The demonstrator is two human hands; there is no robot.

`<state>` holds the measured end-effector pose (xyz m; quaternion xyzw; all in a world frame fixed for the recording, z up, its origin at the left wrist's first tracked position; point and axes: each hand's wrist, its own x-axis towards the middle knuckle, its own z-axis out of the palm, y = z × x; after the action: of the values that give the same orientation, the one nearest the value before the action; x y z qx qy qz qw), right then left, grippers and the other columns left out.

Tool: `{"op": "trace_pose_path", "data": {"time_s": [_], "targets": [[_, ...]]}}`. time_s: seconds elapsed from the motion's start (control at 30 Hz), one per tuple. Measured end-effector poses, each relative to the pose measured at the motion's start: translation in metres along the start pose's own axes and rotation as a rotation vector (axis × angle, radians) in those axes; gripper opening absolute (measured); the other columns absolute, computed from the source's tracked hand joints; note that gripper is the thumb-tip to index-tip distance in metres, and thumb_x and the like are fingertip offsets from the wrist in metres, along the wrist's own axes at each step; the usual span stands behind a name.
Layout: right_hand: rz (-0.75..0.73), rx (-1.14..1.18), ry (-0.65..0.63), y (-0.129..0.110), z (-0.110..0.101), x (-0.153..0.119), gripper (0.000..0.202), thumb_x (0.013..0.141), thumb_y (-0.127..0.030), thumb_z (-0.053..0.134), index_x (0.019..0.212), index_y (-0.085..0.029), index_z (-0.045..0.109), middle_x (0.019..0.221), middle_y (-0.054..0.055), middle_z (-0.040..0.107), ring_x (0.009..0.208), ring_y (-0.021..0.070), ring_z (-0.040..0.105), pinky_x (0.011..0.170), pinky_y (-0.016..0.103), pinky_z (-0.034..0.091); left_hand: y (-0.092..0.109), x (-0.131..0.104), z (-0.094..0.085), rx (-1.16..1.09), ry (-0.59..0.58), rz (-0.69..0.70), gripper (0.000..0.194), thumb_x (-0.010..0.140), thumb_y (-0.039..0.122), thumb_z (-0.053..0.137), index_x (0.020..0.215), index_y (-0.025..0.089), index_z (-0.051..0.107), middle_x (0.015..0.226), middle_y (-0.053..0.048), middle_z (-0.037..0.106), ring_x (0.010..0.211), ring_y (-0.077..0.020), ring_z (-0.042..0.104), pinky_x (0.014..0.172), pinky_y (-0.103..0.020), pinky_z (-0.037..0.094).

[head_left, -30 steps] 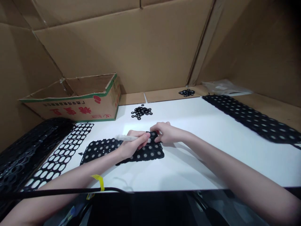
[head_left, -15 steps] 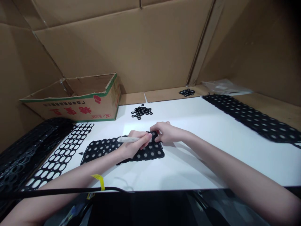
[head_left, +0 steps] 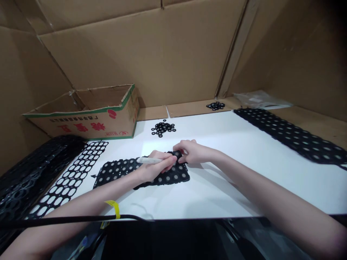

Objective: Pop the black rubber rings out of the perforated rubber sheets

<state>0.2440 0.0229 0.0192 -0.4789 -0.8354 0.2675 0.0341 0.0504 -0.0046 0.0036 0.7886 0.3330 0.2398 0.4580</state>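
A black plastic mesh sheet (head_left: 177,176) with rows of round grey-centred spots lies flat on the white table in front of me. My left hand (head_left: 155,169) is closed around a white pen-like tool (head_left: 148,160), and its fingertips are over the sheet's upper right part. The tool's working tip is hidden by the fingers. At the sheet's upper right corner, my right hand (head_left: 192,151) pinches the edge between thumb and curled fingers. Both hands nearly touch there. My left forearm covers part of the sheet's lower edge.
Small black rings (head_left: 163,128) lie piled behind the hands, with another pile (head_left: 215,105) farther back. A cardboard box (head_left: 92,124), an open mesh sheet (head_left: 78,169) and a black bundle (head_left: 32,169) are at left. A filled mesh strip (head_left: 292,135) lies right. A black cable (head_left: 67,220) crosses the front.
My left hand and the pen-like tool have shifted slightly right and down. My right hand stays at the sheet's corner, almost unmoved.
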Motion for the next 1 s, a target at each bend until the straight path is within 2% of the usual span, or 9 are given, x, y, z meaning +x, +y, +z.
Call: {"op": "trace_pose_path", "data": {"time_s": [0.07, 0.17, 0.3, 0.43, 0.57, 0.7, 0.87, 1.0], "targets": [[-0.018, 0.031, -0.020, 0.001, -0.003, -0.002, 0.009, 0.073, -0.023, 0.060, 0.074, -0.020, 0.051, 0.072, -0.001, 0.053, 0.073, 0.0173, 0.050, 0.077, 0.033, 0.031, 0.000, -0.001, 0.001, 0.010, 0.045, -0.006, 0.047, 0.093, 0.044, 0.039, 0.057, 0.015, 0.044, 0.053, 0.002, 0.043, 0.055, -0.0101, 0.040, 0.057, -0.023, 0.032], [-0.051, 0.069, -0.053, 0.002, -0.007, -0.007, 0.021, 0.072, -0.031, 0.065, 0.087, -0.021, 0.055, 0.081, 0.001, 0.057, 0.077, 0.0192, 0.053, 0.072, 0.030, 0.035, 0.000, -0.002, 0.001, 0.045, 0.086, -0.007, 0.045, 0.094, 0.044, 0.038, 0.060, 0.015, 0.047, 0.055, 0.002, 0.045, 0.057, -0.0107, 0.043, 0.059, -0.023, 0.034], [-0.095, 0.088, -0.054, 0.002, -0.010, -0.010, 0.031, 0.064, -0.029, 0.070, 0.088, -0.020, 0.052, 0.081, 0.000, 0.054, 0.077, 0.0176, 0.051, 0.067, 0.026, 0.036, 0.000, -0.002, 0.001, 0.027, 0.113, 0.009, 0.044, 0.094, 0.043, 0.040, 0.061, 0.015, 0.048, 0.054, 0.003, 0.046, 0.055, -0.0102, 0.043, 0.058, -0.023, 0.034], [-0.174, 0.173, -0.097, 0.002, -0.011, -0.010, 0.031, 0.066, -0.029, 0.069, 0.089, -0.020, 0.051, 0.082, 0.000, 0.053, 0.075, 0.0157, 0.050, 0.065, 0.025, 0.037, 0.000, -0.007, 0.003, -0.063, 0.141, 0.024, 0.047, 0.094, 0.041, 0.042, 0.055, 0.015, 0.045, 0.049, 0.003, 0.044, 0.051, -0.0087, 0.039, 0.055, -0.023, 0.032], [-0.182, 0.233, -0.159, 0.004, -0.012, -0.010, 0.031, 0.066, -0.027, 0.069, 0.090, -0.020, 0.050, 0.079, -0.002, 0.052, 0.072, 0.0140, 0.049, 0.063, 0.024, 0.037, 0.003, -0.015, 0.006, -0.084, 0.136, 0.008, 0.048, 0.093, 0.039, 0.044, 0.052, 0.014, 0.044, 0.048, 0.003, 0.042, 0.049, -0.0079, 0.037, 0.054, -0.023, 0.031], [-0.209, 0.225, -0.127, 0.006, -0.011, -0.009, 0.033, 0.066, -0.027, 0.069, 0.093, -0.020, 0.052, 0.080, -0.002, 0.051, 0.071, 0.0137, 0.046, 0.060, 0.024, 0.036, 0.005, -0.017, 0.007, -0.120, 0.187, 0.015, 0.049, 0.093, 0.040, 0.044, 0.051, 0.015, 0.043, 0.046, 0.003, 0.041, 0.047, -0.0078, 0.036, 0.052, -0.023, 0.030], [-0.189, 0.189, -0.090, 0.009, -0.008, -0.007, 0.036, 0.067, -0.024, 0.069, 0.097, -0.020, 0.051, 0.072, -0.004, 0.043, 0.065, 0.0123, 0.041, 0.055, 0.023, 0.032, 0.004, -0.014, 0.007, -0.109, 0.090, -0.040, 0.050, 0.093, 0.042, 0.045, 0.052, 0.014, 0.045, 0.047, 0.002, 0.046, 0.048, -0.0075, 0.039, 0.052, -0.022, 0.031], [-0.203, 0.184, -0.110, 0.009, -0.007, -0.006, 0.036, 0.068, -0.022, 0.068, 0.098, -0.020, 0.049, 0.071, -0.004, 0.042, 0.065, 0.0122, 0.040, 0.055, 0.023, 0.031, 0.003, -0.012, 0.008, -0.089, 0.055, -0.055, 0.051, 0.093, 0.043, 0.044, 0.053, 0.014, 0.046, 0.050, 0.002, 0.048, 0.049, -0.0069, 0.040, 0.053, -0.021, 0.031]]}}
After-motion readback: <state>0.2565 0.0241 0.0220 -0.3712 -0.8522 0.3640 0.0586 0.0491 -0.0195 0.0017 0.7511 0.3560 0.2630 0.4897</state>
